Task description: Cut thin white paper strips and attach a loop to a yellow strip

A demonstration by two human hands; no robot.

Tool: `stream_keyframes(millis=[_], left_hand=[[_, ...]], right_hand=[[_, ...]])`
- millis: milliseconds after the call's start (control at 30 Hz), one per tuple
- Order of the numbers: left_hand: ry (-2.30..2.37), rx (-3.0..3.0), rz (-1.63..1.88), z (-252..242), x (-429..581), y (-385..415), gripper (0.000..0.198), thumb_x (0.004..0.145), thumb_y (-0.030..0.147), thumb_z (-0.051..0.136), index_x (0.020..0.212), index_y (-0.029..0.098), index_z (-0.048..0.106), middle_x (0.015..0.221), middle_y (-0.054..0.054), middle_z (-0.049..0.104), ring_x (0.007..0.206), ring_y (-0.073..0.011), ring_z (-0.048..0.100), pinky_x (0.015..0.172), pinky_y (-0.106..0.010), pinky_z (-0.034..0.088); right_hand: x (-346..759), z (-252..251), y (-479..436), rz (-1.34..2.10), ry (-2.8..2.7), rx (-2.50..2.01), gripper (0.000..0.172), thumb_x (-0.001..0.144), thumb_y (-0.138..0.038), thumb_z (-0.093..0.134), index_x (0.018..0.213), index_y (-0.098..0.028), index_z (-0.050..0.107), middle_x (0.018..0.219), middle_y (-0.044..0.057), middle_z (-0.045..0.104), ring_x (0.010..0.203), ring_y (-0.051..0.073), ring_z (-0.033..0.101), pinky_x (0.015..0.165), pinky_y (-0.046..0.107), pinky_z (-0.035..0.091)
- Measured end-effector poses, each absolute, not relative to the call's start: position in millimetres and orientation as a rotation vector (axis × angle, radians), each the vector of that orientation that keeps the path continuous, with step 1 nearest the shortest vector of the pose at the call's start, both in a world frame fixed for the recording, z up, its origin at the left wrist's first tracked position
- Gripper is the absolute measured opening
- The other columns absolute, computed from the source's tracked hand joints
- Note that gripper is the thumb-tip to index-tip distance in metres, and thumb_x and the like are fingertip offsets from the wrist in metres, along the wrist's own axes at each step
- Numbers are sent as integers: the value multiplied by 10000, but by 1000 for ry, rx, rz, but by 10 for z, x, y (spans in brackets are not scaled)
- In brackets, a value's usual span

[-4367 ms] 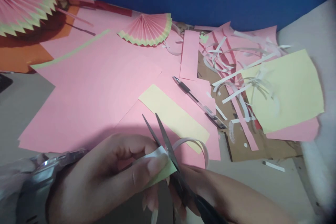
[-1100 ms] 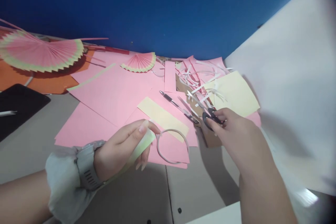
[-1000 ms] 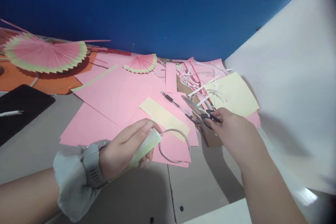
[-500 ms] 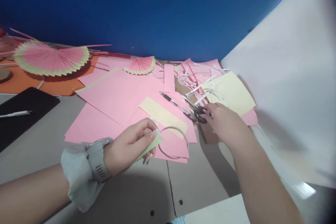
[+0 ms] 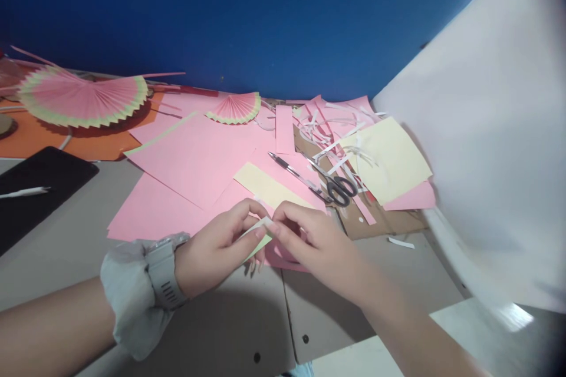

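Between the thumb and fingers of my left hand (image 5: 221, 244) is a small pale green paper piece (image 5: 259, 241). My right hand (image 5: 316, 241) meets it from the other side, with thumb and forefinger pinched at the paper's upper corner. Fingertips of both hands almost touch, and they hide part of the piece. Just beyond my hands lies a pale yellow paper strip (image 5: 269, 184) on pink sheets (image 5: 194, 159). Black-handled scissors (image 5: 340, 189) rest to the right of a pen (image 5: 294, 174), with neither hand on them.
Pleated pink-and-green paper fans (image 5: 84, 97) lie at the back left, above an orange sheet (image 5: 119, 144). A black phone-like slab (image 5: 44, 188) is at left. Paper scraps (image 5: 321, 129), yellow paper (image 5: 389, 159) and cardboard (image 5: 371, 224) lie right, before a white panel (image 5: 499, 129).
My right hand has let go of the scissors and moved left to the green paper in my left hand. The pale looped strip beside my left hand no longer shows.
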State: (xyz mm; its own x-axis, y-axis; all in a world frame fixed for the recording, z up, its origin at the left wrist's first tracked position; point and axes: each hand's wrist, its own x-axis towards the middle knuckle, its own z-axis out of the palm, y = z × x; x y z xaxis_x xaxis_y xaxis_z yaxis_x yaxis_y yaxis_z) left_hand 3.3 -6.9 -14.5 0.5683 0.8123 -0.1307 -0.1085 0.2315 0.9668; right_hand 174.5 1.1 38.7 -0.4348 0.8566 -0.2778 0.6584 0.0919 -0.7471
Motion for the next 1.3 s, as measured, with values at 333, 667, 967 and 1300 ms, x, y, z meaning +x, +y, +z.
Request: stream_keyframes(millis=[333,667,967,1300], left_hand=[[949,1291,660,73,-49,40,248,897,391,420,798,175,492,590,21,569,542,-115,551,544,-242,441],[1088,1300,932,243,-99,165,226,896,341,444,765,172,517,660,34,546,560,-84,517,523,-193,445],[1240,1600,679,178,-240,302,179,828,366,530,894,201,554,576,55,538,516,-107,501,489,-204,382],[1252,2279,454,420,-425,362,317,882,388,428,1141,251,550,1182,-28,581,1074,-232,508,917,-304,332]], right_hand=[[1970,372,83,858,-1890,-1497,247,949,-323,346,775,-198,469,693,-15,485,647,117,471,590,234,362],[1895,-12,-232,379,-2708,-1445,149,923,-203,386,856,-172,516,881,70,555,830,212,494,727,348,388],[2194,65,-363,282,-2753,-1547,134,846,-77,429,869,-184,506,841,64,593,743,199,560,612,286,422],[2584,505,-323,630,-2530,-1927,123,886,-269,382,802,-246,469,670,-5,580,501,155,540,423,231,327]])
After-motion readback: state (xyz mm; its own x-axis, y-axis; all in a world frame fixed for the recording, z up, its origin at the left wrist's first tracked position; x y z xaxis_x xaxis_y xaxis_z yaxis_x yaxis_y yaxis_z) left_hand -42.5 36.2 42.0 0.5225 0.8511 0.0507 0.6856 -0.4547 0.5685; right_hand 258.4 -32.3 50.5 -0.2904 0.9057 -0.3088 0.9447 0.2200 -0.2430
